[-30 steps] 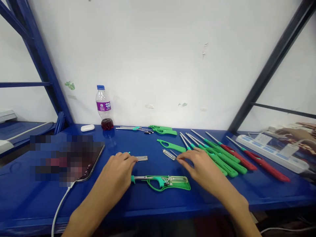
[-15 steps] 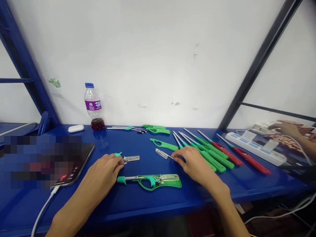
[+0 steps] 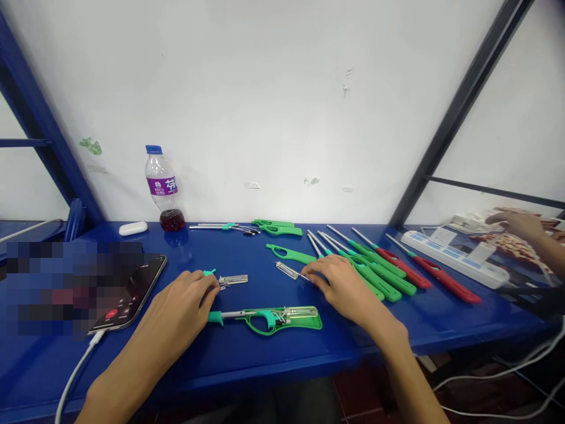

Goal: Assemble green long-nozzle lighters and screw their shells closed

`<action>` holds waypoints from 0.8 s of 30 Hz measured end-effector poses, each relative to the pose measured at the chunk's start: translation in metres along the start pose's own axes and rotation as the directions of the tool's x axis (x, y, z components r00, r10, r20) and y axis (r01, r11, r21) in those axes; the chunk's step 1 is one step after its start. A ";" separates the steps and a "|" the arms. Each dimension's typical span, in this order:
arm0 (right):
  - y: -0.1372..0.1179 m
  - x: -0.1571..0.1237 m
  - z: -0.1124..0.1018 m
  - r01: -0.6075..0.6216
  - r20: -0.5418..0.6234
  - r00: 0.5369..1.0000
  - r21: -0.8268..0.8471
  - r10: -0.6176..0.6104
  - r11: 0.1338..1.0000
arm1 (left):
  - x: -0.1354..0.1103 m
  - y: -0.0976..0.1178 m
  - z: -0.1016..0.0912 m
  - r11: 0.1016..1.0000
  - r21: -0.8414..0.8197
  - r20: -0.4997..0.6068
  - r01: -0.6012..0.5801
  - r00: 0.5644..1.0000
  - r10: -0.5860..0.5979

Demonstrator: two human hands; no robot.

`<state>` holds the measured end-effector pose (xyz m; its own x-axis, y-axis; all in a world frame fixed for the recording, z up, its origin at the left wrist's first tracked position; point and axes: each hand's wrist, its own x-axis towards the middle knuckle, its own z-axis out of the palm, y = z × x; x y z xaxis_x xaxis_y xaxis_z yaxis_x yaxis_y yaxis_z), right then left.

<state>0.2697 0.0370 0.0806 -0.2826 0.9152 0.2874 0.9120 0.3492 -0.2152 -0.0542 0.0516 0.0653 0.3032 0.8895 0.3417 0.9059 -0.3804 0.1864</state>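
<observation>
An opened green lighter half-shell (image 3: 282,318) with its metal tube and inner parts lies near the front of the blue table (image 3: 247,359). My left hand (image 3: 185,303) rests just left of it, fingers curled, fingertips touching a small teal-and-metal part (image 3: 223,280). My right hand (image 3: 339,285) lies flat with fingers stretched toward a small clear-and-metal piece (image 3: 289,271). A loose green shell (image 3: 291,255) lies just beyond it. Several finished green and red long lighters (image 3: 379,265) lie in a row right of my right hand.
A drink bottle (image 3: 162,188) and a white case (image 3: 133,228) stand by the back wall, with more green parts (image 3: 273,227) nearby. A phone (image 3: 130,292) on a white cable lies at left. A power strip (image 3: 454,258) and another person's hand (image 3: 516,225) are at far right.
The view has shifted, so everything sits further left in the frame. My left hand slid back off the teal-and-metal part, which now shows. My right hand stays by the clear piece.
</observation>
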 end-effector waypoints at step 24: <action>0.029 0.062 0.033 0.136 0.185 0.979 -0.311 -0.081 0.941 | -0.019 0.020 -0.016 0.923 -0.376 -0.030 0.082 0.995 -0.100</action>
<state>0.2688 0.1103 0.0617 -0.4055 0.9054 0.1261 0.9117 0.3906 0.1269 -0.0469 0.0227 0.0771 0.2020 0.9151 0.3489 0.7499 -0.3737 0.5460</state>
